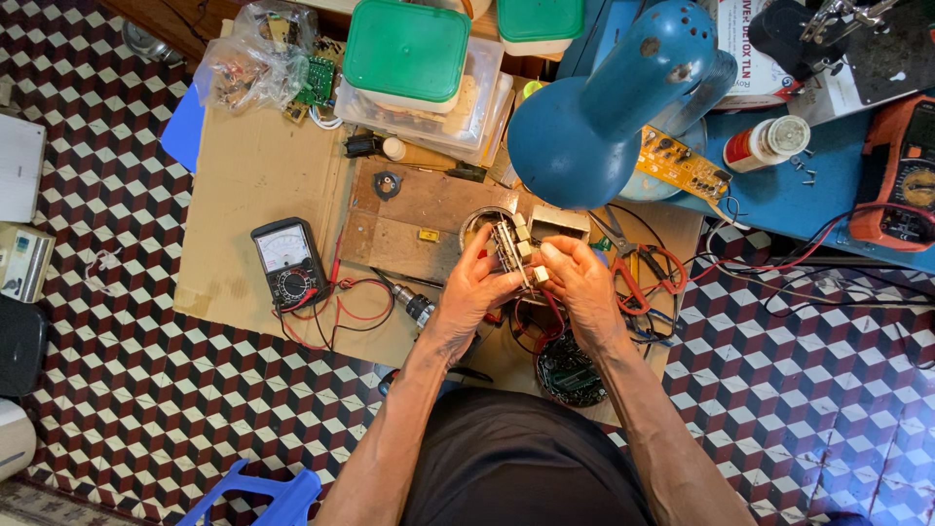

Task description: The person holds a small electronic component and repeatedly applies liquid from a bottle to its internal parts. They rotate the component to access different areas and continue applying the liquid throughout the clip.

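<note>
I'm seeing both hands gripping one small circuit assembly [513,251] mid-frame: left hand [475,287] wrapping its left side, right hand [580,282] pinching the pale blocks on its right edge. It's being held off the cardboard surface [248,185], wires trailing down. Analog multimeter [288,261] is lying untouched at nine o'clock, pliers [638,273] at three. Work looking mid-way, board still wired, not set down.

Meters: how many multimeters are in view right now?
2. A black analog multimeter lies on the cardboard left of the hands; an orange multimeter sits at the right edge, partly cut off. Clutter may hide others.
</note>
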